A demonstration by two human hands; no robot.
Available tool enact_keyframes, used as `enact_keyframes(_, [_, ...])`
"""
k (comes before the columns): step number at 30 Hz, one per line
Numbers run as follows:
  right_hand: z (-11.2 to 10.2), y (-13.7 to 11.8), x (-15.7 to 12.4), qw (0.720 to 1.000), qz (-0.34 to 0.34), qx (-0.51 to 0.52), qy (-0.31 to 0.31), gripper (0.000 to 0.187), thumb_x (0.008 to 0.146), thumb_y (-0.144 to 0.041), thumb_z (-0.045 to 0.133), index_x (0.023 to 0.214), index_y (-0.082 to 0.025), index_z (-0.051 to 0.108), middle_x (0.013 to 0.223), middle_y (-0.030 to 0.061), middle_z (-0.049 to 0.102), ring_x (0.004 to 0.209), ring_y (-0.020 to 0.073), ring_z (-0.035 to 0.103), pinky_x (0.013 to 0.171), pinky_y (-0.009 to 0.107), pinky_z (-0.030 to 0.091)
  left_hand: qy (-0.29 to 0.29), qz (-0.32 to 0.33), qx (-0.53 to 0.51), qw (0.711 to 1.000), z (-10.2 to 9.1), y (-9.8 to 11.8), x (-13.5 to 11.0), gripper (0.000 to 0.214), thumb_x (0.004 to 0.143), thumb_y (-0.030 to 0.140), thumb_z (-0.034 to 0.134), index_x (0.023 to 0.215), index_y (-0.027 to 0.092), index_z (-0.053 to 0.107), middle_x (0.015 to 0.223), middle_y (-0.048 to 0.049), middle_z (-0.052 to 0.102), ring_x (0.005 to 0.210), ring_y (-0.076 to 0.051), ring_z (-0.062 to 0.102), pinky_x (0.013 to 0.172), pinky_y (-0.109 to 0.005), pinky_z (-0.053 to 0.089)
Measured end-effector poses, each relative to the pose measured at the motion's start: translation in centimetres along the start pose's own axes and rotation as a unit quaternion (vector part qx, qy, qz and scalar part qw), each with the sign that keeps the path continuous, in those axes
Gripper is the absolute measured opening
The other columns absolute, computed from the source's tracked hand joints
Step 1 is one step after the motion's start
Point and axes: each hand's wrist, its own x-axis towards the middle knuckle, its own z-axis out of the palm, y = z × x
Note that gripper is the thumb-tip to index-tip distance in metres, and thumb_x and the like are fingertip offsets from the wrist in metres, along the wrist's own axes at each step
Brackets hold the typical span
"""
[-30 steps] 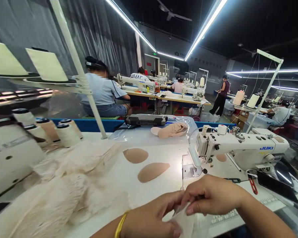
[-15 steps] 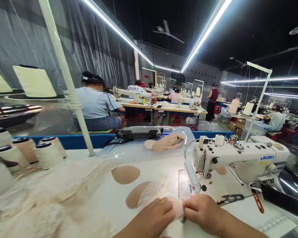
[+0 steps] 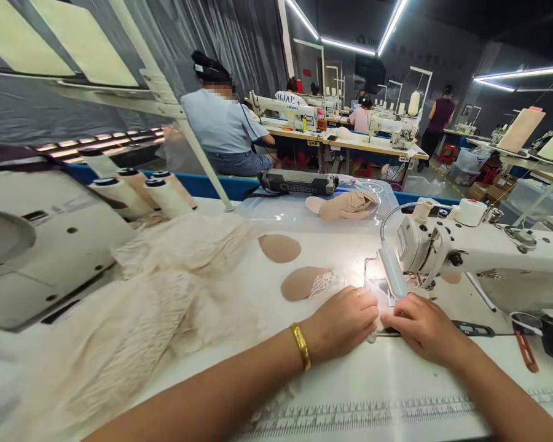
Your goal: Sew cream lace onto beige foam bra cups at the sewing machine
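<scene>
My left hand (image 3: 345, 322), with a gold bangle and a ring, is closed at the left of the sewing machine's needle area. A piece of pale lace (image 3: 325, 285) runs out from under its fingers. Close by on the right, my right hand (image 3: 426, 325) has its fingers bent together beside the presser foot; what lies in them is hidden. The white sewing machine (image 3: 493, 245) stands behind my right hand, its small lamp (image 3: 393, 270) lighting the spot. Two beige bra cups (image 3: 280, 248) lie on the table left of the machine, the nearer one partly under the lace.
A heap of cream lace fabric (image 3: 166, 307) covers the left of the table. Thread cones (image 3: 166, 195) stand behind it. More beige cups (image 3: 345, 205) lie on a clear plastic lid (image 3: 276, 215). Black snips (image 3: 474, 329) and an orange-handled tool (image 3: 526, 351) lie at right. Co-workers sit beyond.
My view has tilted down and turned left, bringing in more table and a second machine. Both hands stay near the needle; the pale pink piece seen between them earlier is now mostly covered.
</scene>
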Motion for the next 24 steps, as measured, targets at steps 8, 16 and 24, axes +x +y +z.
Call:
enact_keyframes(8, [-0.7, 0.0, 0.1, 0.999, -0.019, 0.026, -0.014, 0.029, 0.094, -0.006, 0.046, 0.103, -0.022, 0.069, 0.085, 0.0043, 0.059, 0.078, 0.0193, 0.045, 0.063, 0.029, 0.032, 0.035, -0.004, 0.01, 0.999, 0.2, 0.4, -0.1, 0.019, 0.099, 0.018, 0.051, 0.083, 0.019, 0.06, 0.086, -0.0049, 0.061, 0.076, -0.021, 0.052, 0.073, -0.035, 0.041])
enact_keyframes(16, [-0.7, 0.1, -0.1, 0.998, -0.02, 0.059, -0.009, 0.028, 0.089, -0.002, 0.047, 0.096, -0.021, 0.065, 0.085, 0.0034, 0.057, 0.078, 0.0185, 0.044, 0.063, 0.029, 0.031, 0.044, 0.001, 0.025, 0.999, 0.7, 0.7, 0.0, 0.022, 0.099, 0.017, 0.051, 0.078, 0.018, 0.059, 0.079, -0.0032, 0.058, 0.071, -0.019, 0.048, 0.069, -0.033, 0.039])
enact_keyframes(24, [-0.6, 0.3, -0.1, 0.997, -0.008, 0.079, -0.016, 0.03, 0.09, -0.002, 0.047, 0.104, -0.022, 0.064, 0.087, 0.0034, 0.06, 0.08, 0.0197, 0.047, 0.065, 0.029, 0.034, 0.068, 0.002, -0.049, 0.996, 1.6, 0.4, -0.1, 0.02, 0.101, 0.018, 0.046, 0.088, 0.018, 0.062, 0.098, -0.0061, 0.066, 0.079, -0.019, 0.054, 0.077, -0.034, 0.043])
